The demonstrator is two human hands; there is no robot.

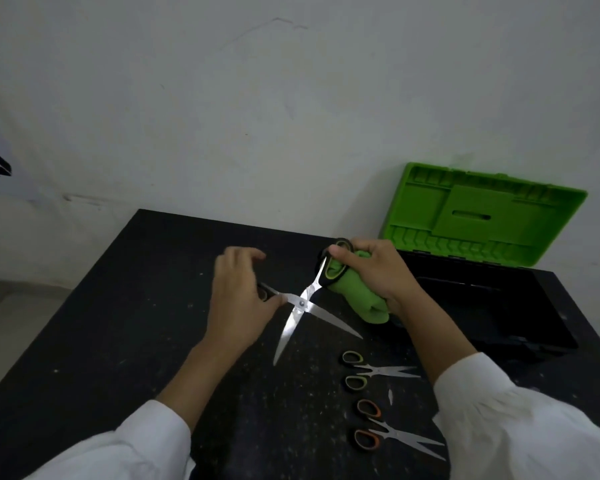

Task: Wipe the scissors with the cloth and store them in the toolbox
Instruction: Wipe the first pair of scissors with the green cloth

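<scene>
The large scissors (302, 306), blades spread wide, were held over the black tabletop (118, 323). The grip of the left hand (239, 299) grasped one handle. The grip of the right hand (371, 275) clasped the other handle together with the bunched green cloth (357, 299). The toolbox (482, 216) stood open at right, its green lid raised. Green-handled scissors (371, 370) and orange-handled scissors (388, 434) lay nearer the person.
</scene>
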